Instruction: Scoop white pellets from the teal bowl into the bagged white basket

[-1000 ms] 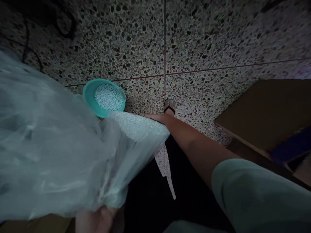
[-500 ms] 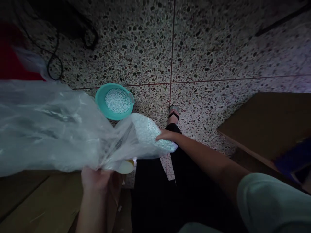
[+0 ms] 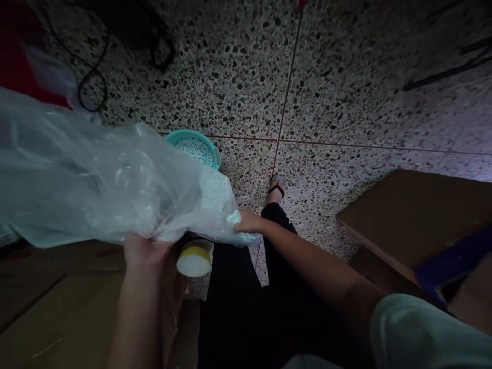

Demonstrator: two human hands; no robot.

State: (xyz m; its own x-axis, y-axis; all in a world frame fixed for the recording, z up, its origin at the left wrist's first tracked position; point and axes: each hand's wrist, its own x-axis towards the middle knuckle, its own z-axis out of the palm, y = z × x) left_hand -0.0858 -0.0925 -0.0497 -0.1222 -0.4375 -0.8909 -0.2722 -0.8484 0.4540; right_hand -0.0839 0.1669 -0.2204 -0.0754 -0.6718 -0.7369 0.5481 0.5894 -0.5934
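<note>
Bag [image 3: 96,189] swung over the teal basin [image 3: 198,148], now half hidden. My left hand [image 3: 144,251] grips the bag's neck; right hand [image 3: 248,223] clasps its pellet-filled end.

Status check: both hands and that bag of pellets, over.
Left hand grips the clear plastic bag from below. Right hand on its pellet-filled end. Teal bowl of pellets on the floor beyond, partly hidden by the bag.

we stand on a speckled terrazzo floor [image 3: 346,77]; a teal basin [image 3: 213,148] at ten o'clock, black cables [image 3: 92,82] at eleven.
</note>
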